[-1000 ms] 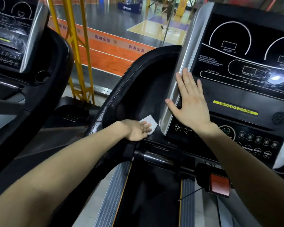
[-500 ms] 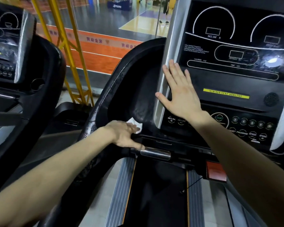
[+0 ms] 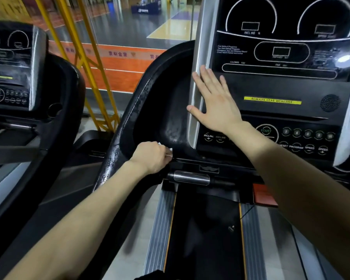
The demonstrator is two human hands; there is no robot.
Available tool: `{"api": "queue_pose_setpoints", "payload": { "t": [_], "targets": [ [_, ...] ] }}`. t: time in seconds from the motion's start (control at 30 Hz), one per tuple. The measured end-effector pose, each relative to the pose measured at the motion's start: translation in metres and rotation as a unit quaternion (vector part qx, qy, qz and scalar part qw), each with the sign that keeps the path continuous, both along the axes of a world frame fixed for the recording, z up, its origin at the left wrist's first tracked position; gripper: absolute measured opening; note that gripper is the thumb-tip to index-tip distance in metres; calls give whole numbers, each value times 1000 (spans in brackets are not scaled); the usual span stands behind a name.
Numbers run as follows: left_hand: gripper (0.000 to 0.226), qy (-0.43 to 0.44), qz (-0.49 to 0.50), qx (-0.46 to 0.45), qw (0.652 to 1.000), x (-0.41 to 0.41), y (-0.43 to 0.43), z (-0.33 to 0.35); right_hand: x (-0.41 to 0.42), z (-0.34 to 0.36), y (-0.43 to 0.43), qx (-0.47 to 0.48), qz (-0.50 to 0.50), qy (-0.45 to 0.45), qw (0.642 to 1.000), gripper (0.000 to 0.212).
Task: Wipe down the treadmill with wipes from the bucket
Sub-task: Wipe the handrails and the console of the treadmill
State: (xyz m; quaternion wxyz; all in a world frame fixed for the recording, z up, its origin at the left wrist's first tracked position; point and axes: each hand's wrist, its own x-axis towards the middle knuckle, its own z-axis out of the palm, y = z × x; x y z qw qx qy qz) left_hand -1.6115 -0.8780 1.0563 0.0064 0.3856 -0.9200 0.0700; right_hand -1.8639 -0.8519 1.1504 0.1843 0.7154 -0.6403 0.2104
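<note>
A gym floor seen from a treadmill (image 3: 281, 83): the black console fills the upper right of the frame, its dials and button row dull under overhead light. The black moulded cowl (image 3: 166, 98) at centre shows streaks and a speckled film along its rim. The left hand (image 3: 152, 157), at centre, is curled around a white wipe (image 3: 170, 152) and holds it at the lower lip of that cowl; only a sliver of the wipe shows past the knuckles. The right hand (image 3: 216, 104) lies flat and released, fingers spread, on the console face, its thumb over the silver trim strip (image 3: 196, 77).

Below the hands, a short chrome bar (image 3: 190, 177) and a red tab (image 3: 263, 195) sit just under the console's lower edge. The dark belt (image 3: 202, 229) runs down the lower centre between ribbed grey side rails (image 3: 160, 219).

A second treadmill (image 3: 18, 67) stands at the left of the frame, its curved black arm close to the near machine's cowl, with a narrow strip of pale floor between them. A yellow steel frame (image 3: 83, 63) rises behind that gap. Beyond it, across the top of the frame, a wide hall with orange court flooring (image 3: 119, 73) lies open.
</note>
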Motion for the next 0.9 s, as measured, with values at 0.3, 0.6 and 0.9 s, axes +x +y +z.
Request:
{"api": "queue_pose_setpoints", "payload": {
  "t": [0.3,0.6,0.9],
  "targets": [
    [25,375,36,227,898,48,44,8,32,-20,86,78,90,-195,974,34],
    [20,613,133,463,626,27,139,16,54,-75,142,314,107,-609,721,57],
    [16,560,225,383,699,45,177,-9,67,-108,183,303,78,-637,705,21]
  ]
}}
